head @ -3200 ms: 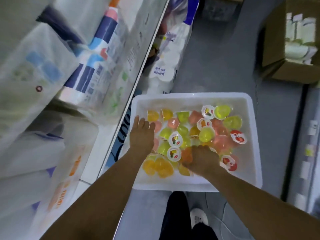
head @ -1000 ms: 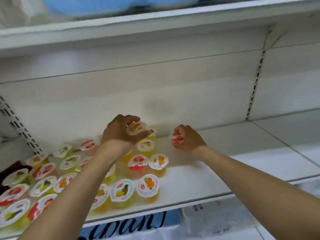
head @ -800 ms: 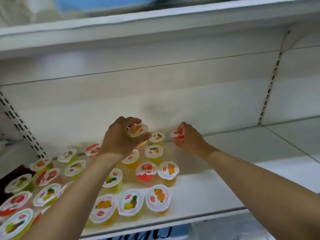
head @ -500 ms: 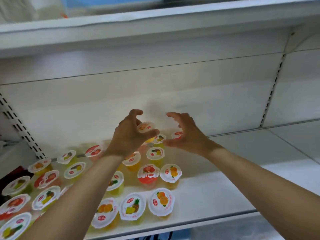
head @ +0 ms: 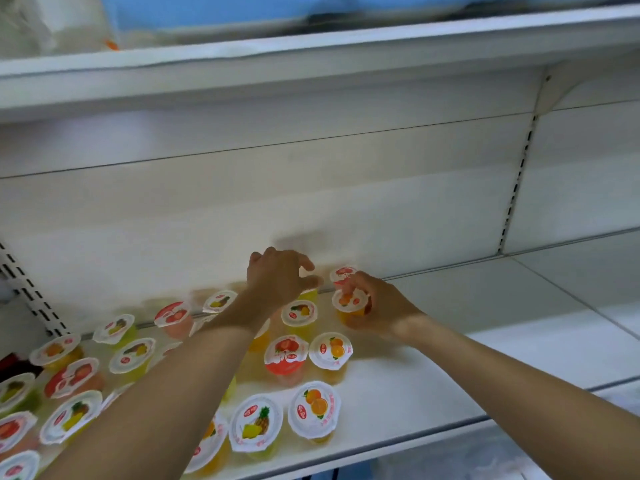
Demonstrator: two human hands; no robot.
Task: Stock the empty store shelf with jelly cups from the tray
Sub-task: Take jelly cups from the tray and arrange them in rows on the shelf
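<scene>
An orange jelly cup (head: 349,306) is gripped by the curled fingers of the right hand (head: 375,308), low over the white shelf (head: 450,368) beside the rows of jelly cups (head: 287,355) already set there. The left hand (head: 277,282) is held with fingers loosely curled over the back row; whether anything is grasped cannot be told.

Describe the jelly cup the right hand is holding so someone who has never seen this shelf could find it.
On the white store shelf, follow the block of jelly cups to its right edge, near the back wall. There the right hand grips an orange jelly cup with an orange-fruit lid. It sits just in front of the rearmost red-lidded cup and is the only cup held by fingers.
</scene>
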